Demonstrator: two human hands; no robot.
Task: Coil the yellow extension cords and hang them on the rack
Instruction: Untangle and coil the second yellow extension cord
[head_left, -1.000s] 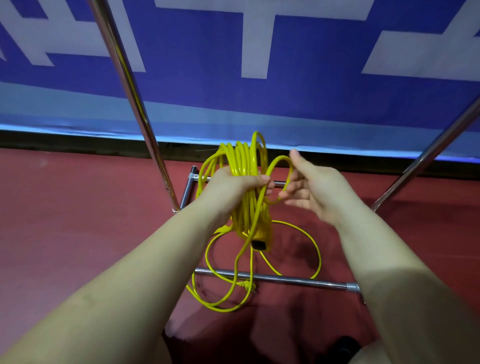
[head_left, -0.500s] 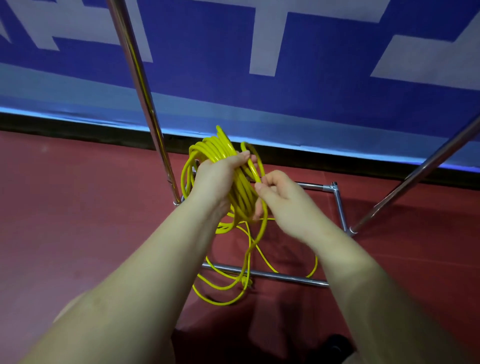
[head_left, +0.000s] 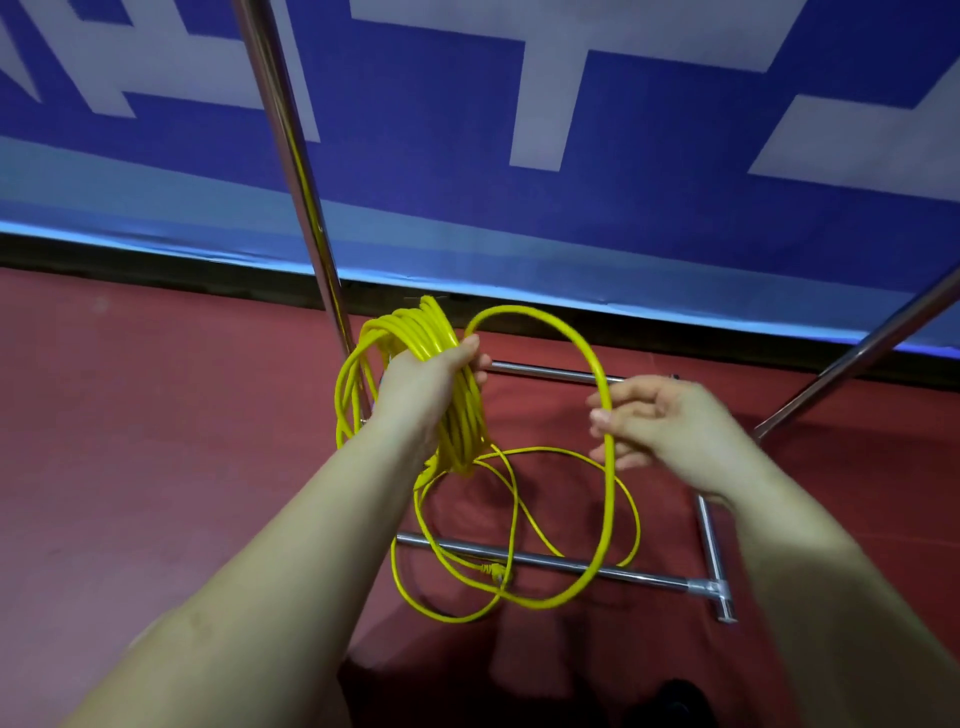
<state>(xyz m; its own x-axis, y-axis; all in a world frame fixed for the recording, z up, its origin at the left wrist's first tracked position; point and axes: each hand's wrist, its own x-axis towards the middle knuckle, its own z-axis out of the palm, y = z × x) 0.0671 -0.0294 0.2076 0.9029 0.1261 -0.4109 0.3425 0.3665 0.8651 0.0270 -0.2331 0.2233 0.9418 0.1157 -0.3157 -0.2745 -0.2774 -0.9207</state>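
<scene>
Above the rack's (head_left: 550, 564) floor bars we see the left hand (head_left: 431, 384) clenched round a thick bundle of yellow extension cord (head_left: 415, 332). Right of that bundle, the right hand (head_left: 660, 426) pinches a single strand, drawing out a wide loop. Loose cord hangs below the bundle and lies across the near bar onto the red floor (head_left: 156, 441).

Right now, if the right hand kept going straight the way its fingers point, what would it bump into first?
Probably the coiled bundle of yellow cord gripped by the left hand. The right hand points left toward it, pinching one loose loop. Depth is unclear.
</scene>
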